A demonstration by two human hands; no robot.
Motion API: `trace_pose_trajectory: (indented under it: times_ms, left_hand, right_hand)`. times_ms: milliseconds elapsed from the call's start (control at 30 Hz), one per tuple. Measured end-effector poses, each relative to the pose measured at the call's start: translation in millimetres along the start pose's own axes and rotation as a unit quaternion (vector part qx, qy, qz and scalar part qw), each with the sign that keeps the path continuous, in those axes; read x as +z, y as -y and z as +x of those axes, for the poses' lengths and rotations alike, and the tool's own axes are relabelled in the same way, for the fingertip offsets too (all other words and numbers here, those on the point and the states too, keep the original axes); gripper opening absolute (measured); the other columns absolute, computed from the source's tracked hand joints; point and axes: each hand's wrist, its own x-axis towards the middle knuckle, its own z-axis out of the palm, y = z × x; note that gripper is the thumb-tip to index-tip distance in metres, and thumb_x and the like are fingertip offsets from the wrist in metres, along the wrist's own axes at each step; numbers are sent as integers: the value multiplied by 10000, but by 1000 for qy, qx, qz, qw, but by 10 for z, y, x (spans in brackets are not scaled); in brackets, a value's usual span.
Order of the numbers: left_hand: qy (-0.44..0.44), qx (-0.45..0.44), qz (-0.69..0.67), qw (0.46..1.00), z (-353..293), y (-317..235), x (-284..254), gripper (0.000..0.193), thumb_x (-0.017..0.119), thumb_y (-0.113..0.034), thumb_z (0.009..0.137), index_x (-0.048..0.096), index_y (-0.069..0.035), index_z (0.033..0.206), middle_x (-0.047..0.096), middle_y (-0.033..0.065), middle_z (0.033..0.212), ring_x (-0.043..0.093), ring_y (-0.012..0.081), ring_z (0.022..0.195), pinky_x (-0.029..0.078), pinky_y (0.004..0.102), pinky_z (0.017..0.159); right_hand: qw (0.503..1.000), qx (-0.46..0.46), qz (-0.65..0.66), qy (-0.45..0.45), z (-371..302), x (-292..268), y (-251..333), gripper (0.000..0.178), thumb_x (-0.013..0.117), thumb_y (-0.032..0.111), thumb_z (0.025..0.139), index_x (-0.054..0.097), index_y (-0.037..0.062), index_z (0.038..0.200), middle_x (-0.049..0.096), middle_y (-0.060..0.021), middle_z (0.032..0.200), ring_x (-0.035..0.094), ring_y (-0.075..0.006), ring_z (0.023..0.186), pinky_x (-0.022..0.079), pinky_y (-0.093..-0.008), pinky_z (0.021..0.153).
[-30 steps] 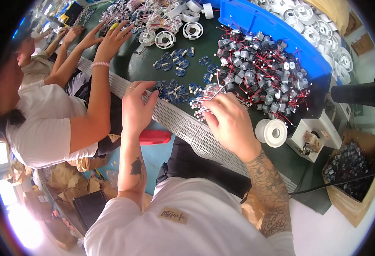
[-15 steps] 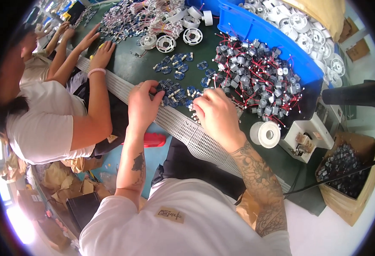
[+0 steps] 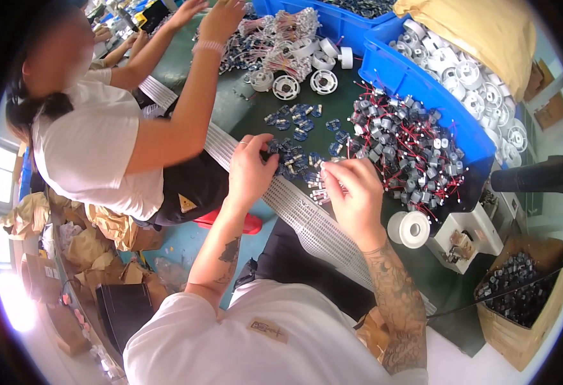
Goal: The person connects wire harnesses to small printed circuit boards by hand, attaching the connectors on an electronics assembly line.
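My left hand [image 3: 252, 170] is closed at the near edge of a pile of small blue circuit boards [image 3: 302, 117]. Something small and dark shows between its thumb and fingers, too hidden to name. To its right, my right hand [image 3: 360, 199] pinches a tiny white piece between thumb and forefinger, perhaps a plug; its kind is unclear. White-ended parts [image 3: 319, 192] lie on the table just under those fingertips. Beyond the right hand spreads a heap of small grey and black motors [image 3: 406, 144] with red wires.
Bundled wires with white plugs [image 3: 296, 24] and white plastic rings [image 3: 286, 87] lie farther back. A blue bin [image 3: 384, 63] holds white parts. A white spool [image 3: 410, 229] and a white fixture [image 3: 464, 240] stand right. A co-worker's arm [image 3: 195, 109] reaches over the table at left.
The whole view has shifted, so the table contents sit farther right and lower. The co-worker's hands have lifted off the table. My hands keep nearly the same pose over the boards.
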Motion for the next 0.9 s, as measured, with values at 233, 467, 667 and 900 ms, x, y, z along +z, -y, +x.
trace_pose_trajectory:
  times_ms: [233,467,667,900]
  left_hand:
    - [-6,-67,-137,988,47,67,-18,200,726,-41,831,705,-11,1029,644,58,818,600,135,692,490,281,642]
    - [33,-136,-337,931,-117,-154,-47,115,691,-51,906,669,-11,1011,605,-33,825,535,45,728,427,209,661]
    - [164,-164,-443,866,-231,-369,-112,105,637,-53,964,623,-19,1062,583,-39,805,513,35,713,395,197,628]
    - [217,-152,-523,810,-295,-401,-57,145,560,-47,1005,540,-7,1143,641,41,830,610,88,773,482,227,673]
  right_hand:
    - [943,174,254,-123,5,-79,-64,115,730,24,890,723,7,1003,704,-64,982,611,-102,790,466,-246,649]
    - [892,259,364,-72,-125,-215,79,130,633,25,975,605,-23,1092,702,-101,1006,654,-94,889,527,-233,764]
    - [857,327,392,68,-150,-233,45,241,665,112,972,691,-1,1183,686,-32,967,619,-68,810,515,-212,690]
    - [810,386,430,98,-130,-263,50,166,708,97,935,705,-7,1064,694,-33,903,632,-70,764,516,-222,649]
